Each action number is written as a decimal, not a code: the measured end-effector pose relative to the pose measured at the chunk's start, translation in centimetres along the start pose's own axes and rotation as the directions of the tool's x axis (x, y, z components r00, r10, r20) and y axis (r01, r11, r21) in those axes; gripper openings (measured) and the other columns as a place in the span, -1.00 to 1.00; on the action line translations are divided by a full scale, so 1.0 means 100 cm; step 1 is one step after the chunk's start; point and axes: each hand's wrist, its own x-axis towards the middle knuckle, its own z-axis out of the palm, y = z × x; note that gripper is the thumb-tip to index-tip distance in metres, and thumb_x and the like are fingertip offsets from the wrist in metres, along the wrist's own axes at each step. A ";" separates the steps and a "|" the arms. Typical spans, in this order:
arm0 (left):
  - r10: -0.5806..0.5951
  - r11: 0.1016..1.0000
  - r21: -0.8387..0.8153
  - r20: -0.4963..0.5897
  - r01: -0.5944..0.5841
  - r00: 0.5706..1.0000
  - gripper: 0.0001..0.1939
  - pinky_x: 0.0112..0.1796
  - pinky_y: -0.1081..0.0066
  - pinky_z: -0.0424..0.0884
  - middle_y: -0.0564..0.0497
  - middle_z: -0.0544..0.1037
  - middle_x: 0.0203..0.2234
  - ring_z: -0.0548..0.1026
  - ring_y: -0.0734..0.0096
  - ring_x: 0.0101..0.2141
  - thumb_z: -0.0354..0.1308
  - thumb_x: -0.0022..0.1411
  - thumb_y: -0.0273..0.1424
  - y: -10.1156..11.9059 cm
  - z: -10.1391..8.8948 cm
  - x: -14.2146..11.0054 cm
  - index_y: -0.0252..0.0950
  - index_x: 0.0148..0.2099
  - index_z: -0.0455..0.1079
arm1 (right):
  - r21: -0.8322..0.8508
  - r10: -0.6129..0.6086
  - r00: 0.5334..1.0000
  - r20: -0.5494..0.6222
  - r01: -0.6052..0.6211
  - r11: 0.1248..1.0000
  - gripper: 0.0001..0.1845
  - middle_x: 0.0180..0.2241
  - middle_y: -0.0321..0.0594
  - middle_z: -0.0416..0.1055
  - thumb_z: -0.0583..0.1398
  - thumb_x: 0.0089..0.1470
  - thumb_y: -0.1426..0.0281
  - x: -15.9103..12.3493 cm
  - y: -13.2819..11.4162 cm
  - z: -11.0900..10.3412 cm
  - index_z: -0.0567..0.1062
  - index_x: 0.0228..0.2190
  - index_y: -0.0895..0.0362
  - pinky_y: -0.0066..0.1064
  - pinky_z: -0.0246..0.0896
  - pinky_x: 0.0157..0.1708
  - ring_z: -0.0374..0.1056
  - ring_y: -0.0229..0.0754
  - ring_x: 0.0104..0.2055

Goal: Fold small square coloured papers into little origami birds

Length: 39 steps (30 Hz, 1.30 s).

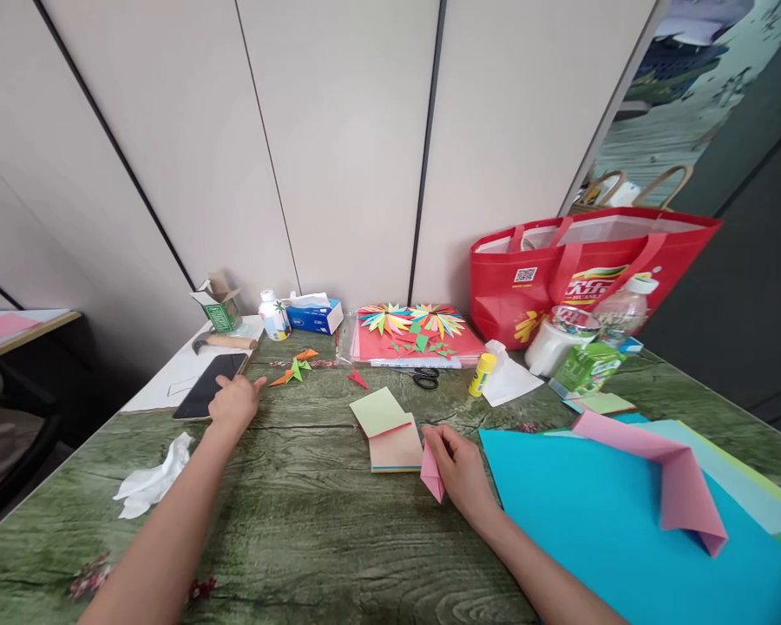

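My right hand (459, 464) is closed on a small folded pink paper (431, 474), held just above the green table beside a stack of square coloured sheets (390, 431). My left hand (234, 401) is stretched far to the left, its fingers curled loosely and one finger pointing out, resting next to a dark phone (209, 384) at the table's left edge. Small folded paper pieces (295, 371) in orange and green lie just beyond that hand.
Large blue sheets (592, 521) with a folded pink sheet (677, 477) cover the right side. A crumpled tissue (153, 479) lies at the left. At the back stand scissors (424, 377), a glue stick (482, 374), paper stars (410, 319), a tissue box (313, 314) and a red bag (586, 260).
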 end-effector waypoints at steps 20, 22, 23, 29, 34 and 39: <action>0.841 0.176 -0.969 0.241 0.176 0.485 -0.71 -0.80 0.63 0.11 0.17 0.30 -0.84 0.23 0.61 -0.83 0.11 0.01 -0.19 0.127 0.007 -0.175 -0.34 -0.48 0.24 | 0.325 0.082 0.996 0.030 -0.087 0.942 -0.71 -0.65 -0.35 0.23 0.13 -0.06 0.16 0.003 -0.003 -0.002 0.26 -0.55 0.13 -0.50 0.06 -0.65 0.17 -0.29 -0.61; 0.811 0.140 -0.964 0.242 0.225 0.532 -0.69 -0.80 0.62 0.13 0.16 0.32 -0.83 0.27 0.58 -0.82 0.13 -0.01 -0.18 0.127 0.011 -0.176 -0.33 -0.48 0.22 | 0.336 0.059 0.997 0.040 -0.069 0.939 -0.71 -0.62 -0.32 0.27 0.11 -0.04 0.17 0.005 -0.003 -0.002 0.29 -0.55 0.13 -0.49 0.11 -0.62 0.21 -0.28 -0.58; 0.793 0.125 -0.962 0.243 0.241 0.559 -0.68 -0.80 0.61 0.15 0.15 0.33 -0.82 0.29 0.57 -0.81 0.13 -0.01 -0.17 0.128 0.013 -0.177 -0.33 -0.49 0.20 | 0.346 0.052 0.997 0.059 -0.069 0.936 -0.72 -0.58 -0.28 0.31 0.12 -0.05 0.18 0.006 -0.004 -0.003 0.31 -0.54 0.14 -0.48 0.15 -0.58 0.24 -0.27 -0.54; 0.729 0.111 -0.969 0.229 0.219 0.645 -0.66 -0.81 0.60 0.15 0.14 0.35 -0.83 0.30 0.54 -0.82 0.08 0.01 -0.12 0.128 0.018 -0.173 -0.32 -0.45 0.21 | 0.379 0.018 0.985 0.171 -0.082 0.922 -0.78 -0.46 -0.21 0.41 0.15 -0.08 0.25 0.008 -0.002 -0.004 0.41 -0.43 0.16 -0.41 0.23 -0.45 0.31 -0.22 -0.45; 0.706 0.155 -0.978 0.209 0.141 0.677 -0.66 -0.81 0.61 0.07 0.15 0.32 -0.86 0.26 0.56 -0.84 0.05 0.03 -0.12 0.127 0.018 -0.170 -0.31 -0.52 0.19 | 0.356 0.016 0.979 0.202 -0.089 0.930 -0.80 -0.49 -0.26 0.38 0.15 -0.08 0.28 0.007 0.004 -0.001 0.41 -0.42 0.17 -0.45 0.19 -0.48 0.27 -0.27 -0.48; 0.692 0.187 -0.982 0.126 -0.009 0.711 -0.65 -0.77 0.60 0.00 0.15 0.32 -0.86 0.14 0.64 -0.85 0.03 0.06 -0.15 0.125 0.015 -0.171 -0.30 -0.58 0.18 | 0.292 0.017 0.969 0.245 -0.091 0.952 -0.78 -0.61 -0.32 0.28 0.15 -0.07 0.26 0.008 0.002 -0.002 0.35 -0.58 0.17 -0.47 0.08 -0.56 0.16 -0.31 -0.56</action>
